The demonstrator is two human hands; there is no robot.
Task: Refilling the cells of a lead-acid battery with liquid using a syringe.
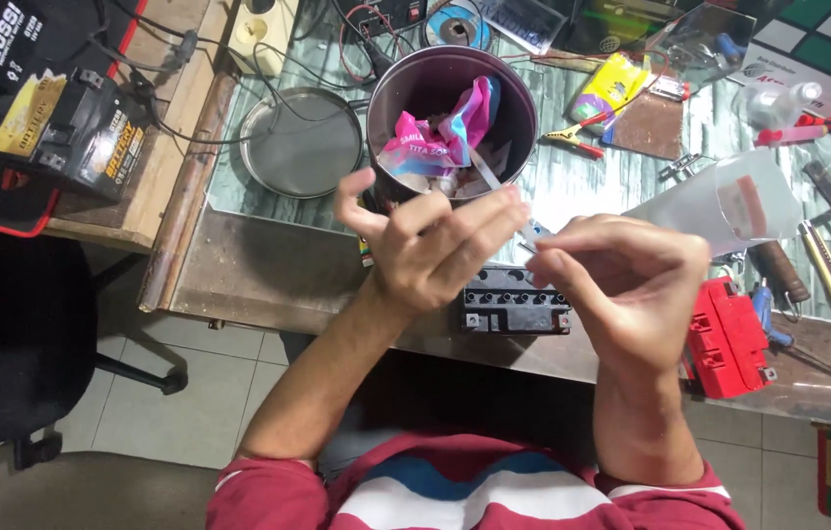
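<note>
Your 2 hands meet just above the bench's near edge — your left hand [430,245] half open, fingers curled, your right hand [622,285] pinching a small pale strip [531,233] between them. Below sits a small black battery [514,300]; behind, a round tin [452,108] of scraps. You seem mid-peel — next needs a firm, steady pinch.
</note>
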